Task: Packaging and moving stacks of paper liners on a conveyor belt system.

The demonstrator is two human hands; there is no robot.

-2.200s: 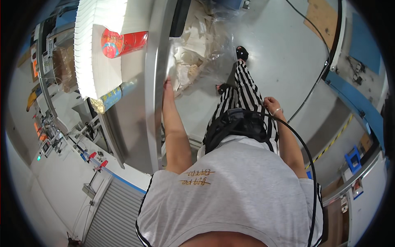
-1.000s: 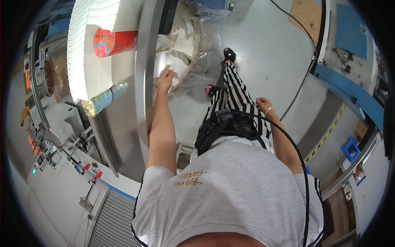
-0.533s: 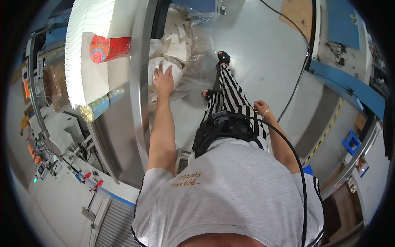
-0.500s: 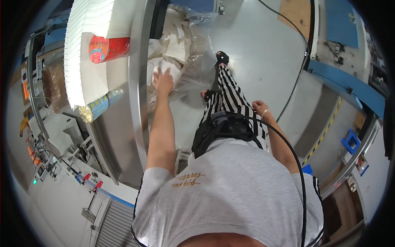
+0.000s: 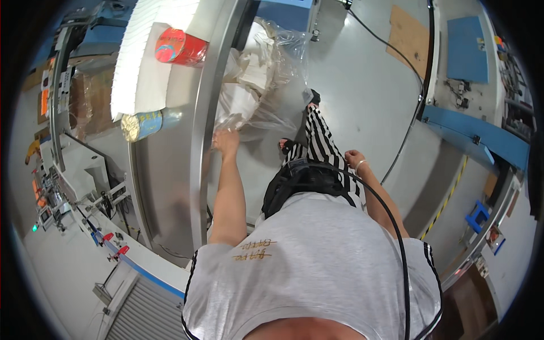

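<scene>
Looking straight down at someone in a grey t-shirt (image 5: 317, 266) and black-and-white striped trousers (image 5: 323, 141), standing right beside a long metal desk (image 5: 170, 187). The left hand (image 5: 226, 141) is stretched out forward, just past the desk's near edge, with its grip closing on the lower end of a clear plastic bag (image 5: 266, 79) stuffed with crumpled white paper or sheeting. The fingers are curled into the plastic, so it looks like pinching the bag's edge, though the fisheye makes it too small to say how tight. The bag sits on the grey floor (image 5: 368, 85), leaning against the desk's side, up near the far end.

The right hand (image 5: 354, 160) hangs down by the hip, loosely curled and holding nothing (there's a thin bracelet on that wrist). A black cable (image 5: 391, 221) runs from the waist up across the shirt.

On the desk itself: a stack of white sheets (image 5: 144, 51) along the far left edge, a red cylinder tin (image 5: 180, 47) lying on its side on top of that stack, and a blue roll with a gold end (image 5: 144, 124) lying at the stack's near corner. Well apart on the right there's a blue machine frame (image 5: 481, 136) and a brown board (image 5: 408, 37) flat on the floor.
</scene>
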